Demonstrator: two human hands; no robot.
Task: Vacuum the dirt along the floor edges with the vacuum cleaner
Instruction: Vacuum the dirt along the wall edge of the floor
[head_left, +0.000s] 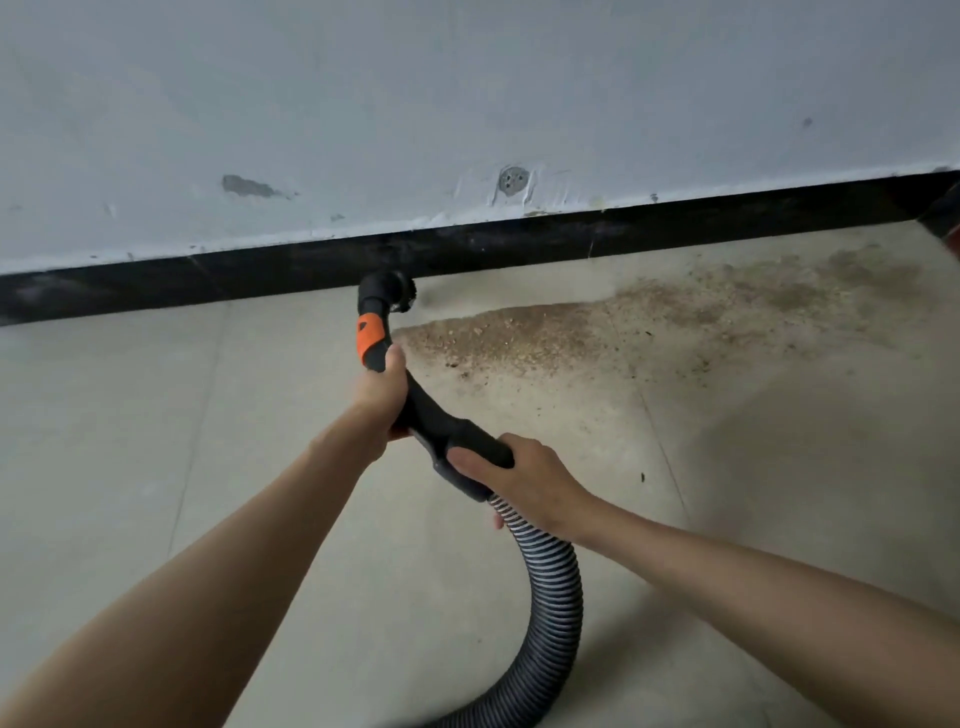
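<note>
A black vacuum nozzle (387, 291) with a round brush tip touches the floor right at the black skirting board (519, 247). Behind it comes an orange collar (370, 335) and a curved black handle (441, 423). My left hand (382, 392) grips the handle just below the orange collar. Further back, my right hand (524, 480) grips the handle's rear end where the ribbed grey hose (550, 587) joins. Brown dirt (519, 335) is spread over the floor to the right of the nozzle, along the skirting. The hose curves down to the bottom edge.
A pale blue-grey wall (467, 104) with chipped patches rises above the skirting. The floor is of light grey tiles (130, 415); finer dirt (831, 286) thins out toward the right corner. A dark object with an orange edge (948, 218) shows at the far right.
</note>
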